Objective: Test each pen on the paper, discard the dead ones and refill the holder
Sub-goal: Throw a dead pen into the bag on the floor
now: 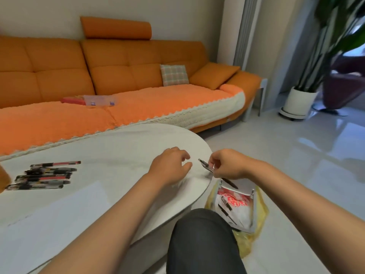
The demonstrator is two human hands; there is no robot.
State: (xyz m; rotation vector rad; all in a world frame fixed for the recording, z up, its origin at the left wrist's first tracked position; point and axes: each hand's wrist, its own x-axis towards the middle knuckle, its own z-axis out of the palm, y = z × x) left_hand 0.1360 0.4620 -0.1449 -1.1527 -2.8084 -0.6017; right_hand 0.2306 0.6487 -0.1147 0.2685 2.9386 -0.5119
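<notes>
My right hand (227, 165) pinches a black pen (205, 166) over the table's right edge, above a waste bin (254, 210) lined with a yellow bag. Two black pens (225, 206) lie inside the bin on a red-and-white wrapper. My left hand (170, 167) hovers just left of the pen, fingers loosely curled, holding nothing. Several pens (45, 175) lie in a row on the left of the white table (122, 147). A white sheet of paper (59, 210) lies in front of me. The holder is out of view.
An orange sofa (118, 76) runs behind the table, with a clear plastic box (100, 100) on its seat. A potted plant (300, 101) stands on the glossy floor at the right. My knee (201, 234) is below the table edge.
</notes>
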